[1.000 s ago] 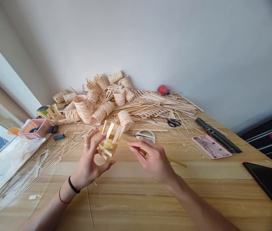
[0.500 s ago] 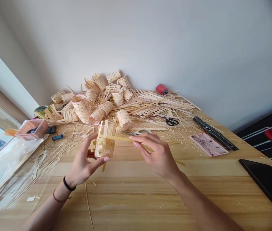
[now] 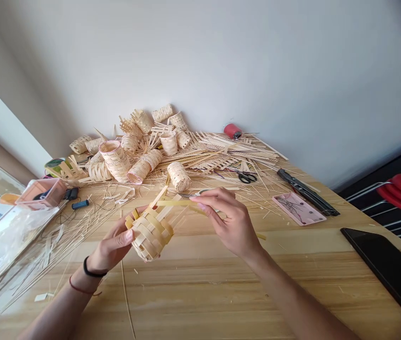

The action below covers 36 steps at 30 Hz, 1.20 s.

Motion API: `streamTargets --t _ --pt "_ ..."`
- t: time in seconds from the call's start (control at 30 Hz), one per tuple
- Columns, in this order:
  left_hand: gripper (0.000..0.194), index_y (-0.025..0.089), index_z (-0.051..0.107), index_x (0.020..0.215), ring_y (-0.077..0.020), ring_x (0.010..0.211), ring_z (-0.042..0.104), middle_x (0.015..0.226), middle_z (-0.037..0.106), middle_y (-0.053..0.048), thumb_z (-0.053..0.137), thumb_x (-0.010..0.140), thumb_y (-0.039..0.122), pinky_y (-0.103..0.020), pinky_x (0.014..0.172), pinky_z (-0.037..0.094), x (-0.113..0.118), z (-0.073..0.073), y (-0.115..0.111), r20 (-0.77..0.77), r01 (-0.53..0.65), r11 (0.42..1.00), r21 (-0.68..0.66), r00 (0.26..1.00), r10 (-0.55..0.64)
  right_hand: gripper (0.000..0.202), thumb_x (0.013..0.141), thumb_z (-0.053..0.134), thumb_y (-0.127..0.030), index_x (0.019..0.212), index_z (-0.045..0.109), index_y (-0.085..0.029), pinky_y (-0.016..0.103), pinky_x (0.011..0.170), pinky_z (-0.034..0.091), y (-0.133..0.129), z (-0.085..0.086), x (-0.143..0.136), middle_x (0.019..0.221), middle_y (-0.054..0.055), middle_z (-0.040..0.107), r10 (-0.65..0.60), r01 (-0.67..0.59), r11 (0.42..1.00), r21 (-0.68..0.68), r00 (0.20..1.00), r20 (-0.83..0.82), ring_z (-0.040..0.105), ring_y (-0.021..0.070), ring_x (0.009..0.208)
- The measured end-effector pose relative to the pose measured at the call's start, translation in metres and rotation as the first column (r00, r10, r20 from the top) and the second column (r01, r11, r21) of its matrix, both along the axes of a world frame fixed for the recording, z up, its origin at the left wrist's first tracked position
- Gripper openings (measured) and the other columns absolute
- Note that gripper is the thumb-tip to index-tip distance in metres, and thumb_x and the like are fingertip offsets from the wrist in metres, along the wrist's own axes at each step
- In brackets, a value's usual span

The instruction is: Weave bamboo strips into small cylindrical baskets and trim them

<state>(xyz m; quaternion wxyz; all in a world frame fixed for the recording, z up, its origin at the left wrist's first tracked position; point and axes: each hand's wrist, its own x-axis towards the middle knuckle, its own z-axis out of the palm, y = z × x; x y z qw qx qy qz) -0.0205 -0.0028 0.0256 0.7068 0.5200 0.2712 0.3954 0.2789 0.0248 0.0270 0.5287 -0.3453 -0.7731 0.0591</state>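
Note:
A small woven basket (image 3: pixel 151 236) of pale wood strips is gripped at its left side by my left hand (image 3: pixel 113 243), thumb in front and fingers behind. The basket tilts, its loose upright strips pointing up and to the right. From its upper rim a yellowish strip (image 3: pixel 174 203) runs right to my right hand (image 3: pixel 226 217), which pinches the far end between thumb and fingers. Partly hidden behind the right hand, a pair of scissors (image 3: pixel 185 194) lies on the table.
Several finished woven baskets (image 3: pixel 115 158) and loose strips pile up against the wall. Black-handled scissors (image 3: pixel 247 177), a pink tray (image 3: pixel 299 208) of pins, a black stapler-like tool (image 3: pixel 306 191) and a black phone-like slab (image 3: pixel 384 269) lie to the right. A pink bin (image 3: pixel 42 193) stands at left.
The basket has tipped and turned in my left hand, its base now lower and to the right. My right hand still pinches the strip. The whole view has shifted slightly.

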Motion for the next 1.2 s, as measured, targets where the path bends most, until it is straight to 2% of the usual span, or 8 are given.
streamTargets --t 0.13,0.33,0.5,0.6,0.77,0.9,1.1,1.2 --pt "0.078 0.029 0.054 0.158 -0.04 0.113 0.076 0.149 0.068 -0.018 0.076 0.09 0.061 -0.045 0.077 0.067 -0.001 0.0 0.001 0.081 0.085 0.996 -0.023 0.993 -0.083 0.029 0.105 0.064 -0.008 0.12 0.079 -0.027 0.037 0.085 0.056 -0.002 0.003 -0.003 0.103 0.005 0.078 0.082 -0.086 0.993 -0.074 0.995 -0.066 0.073 0.0215 0.096" --pt "0.086 0.028 0.054 0.158 -0.0436 0.128 0.067 0.154 0.064 -0.017 0.083 0.084 0.061 -0.055 0.094 0.063 0.001 -0.004 0.001 0.025 -0.052 0.998 -0.026 0.998 0.052 0.027 0.103 0.065 -0.01 0.121 0.078 -0.026 0.033 0.081 0.06 -0.007 0.002 -0.006 0.103 0.005 0.079 0.103 -0.122 0.979 -0.162 0.987 -0.12 0.074 0.0199 0.093" --pt "0.096 0.034 0.049 0.162 -0.0422 0.144 0.056 0.164 0.056 -0.012 0.089 0.079 0.058 -0.058 0.118 0.047 0.005 -0.004 0.0 -0.005 -0.165 0.986 0.011 0.986 0.165 0.012 0.1 0.071 -0.019 0.11 0.075 -0.024 0.028 0.074 0.061 -0.008 -0.001 -0.008 0.101 0.004 0.081 0.041 -0.093 0.961 -0.261 0.979 -0.2 0.077 0.019 0.089" --pt "0.094 0.036 0.048 0.163 -0.0413 0.149 0.051 0.167 0.053 -0.009 0.089 0.08 0.056 -0.059 0.124 0.04 0.007 -0.003 0.0 -0.006 -0.179 0.983 0.034 0.984 0.179 0.012 0.1 0.071 -0.02 0.109 0.077 -0.025 0.027 0.073 0.061 -0.007 -0.002 -0.008 0.101 0.004 0.082 0.05 -0.109 0.953 -0.282 0.977 -0.207 0.077 0.0189 0.09" --pt "0.086 0.036 0.052 0.159 -0.0401 0.145 0.055 0.159 0.059 -0.01 0.088 0.083 0.052 -0.058 0.121 0.043 0.006 -0.002 0.0 -0.033 -0.2 0.978 0.051 0.979 0.202 0.013 0.1 0.07 -0.017 0.107 0.078 -0.025 0.027 0.07 0.058 -0.007 -0.001 -0.007 0.097 0.003 0.082 0.072 -0.123 0.958 -0.26 0.978 -0.197 0.075 0.017 0.084" --pt "0.078 0.034 0.055 0.153 -0.0377 0.132 0.063 0.146 0.067 -0.011 0.088 0.084 0.05 -0.053 0.11 0.051 0.004 -0.003 0.001 -0.03 -0.19 0.98 0.057 0.981 0.192 0.014 0.099 0.071 -0.016 0.106 0.079 -0.025 0.027 0.07 0.057 -0.007 0.001 -0.006 0.095 0.003 0.081 0.075 -0.117 0.966 -0.233 0.981 -0.179 0.073 0.0168 0.081" --pt "0.077 0.037 0.052 0.151 -0.0362 0.126 0.068 0.144 0.067 -0.009 0.089 0.084 0.049 -0.049 0.102 0.053 0.003 -0.003 0.0 -0.001 -0.144 0.99 -0.006 0.99 0.144 0.011 0.098 0.072 -0.016 0.1 0.078 -0.025 0.029 0.07 0.06 -0.008 0.0 -0.008 0.093 0.003 0.082 0.103 -0.147 0.955 -0.256 0.979 -0.174 0.077 0.0194 0.084" --pt "0.075 0.037 0.051 0.151 -0.0319 0.116 0.072 0.139 0.07 -0.008 0.088 0.086 0.045 -0.045 0.098 0.055 0.005 -0.002 -0.001 0.039 -0.122 0.992 -0.036 0.992 0.123 0.009 0.098 0.073 -0.017 0.098 0.078 -0.025 0.028 0.072 0.062 -0.009 -0.002 -0.01 0.093 0.002 0.082 0.118 -0.167 0.945 -0.281 0.976 -0.183 0.078 0.0189 0.085"
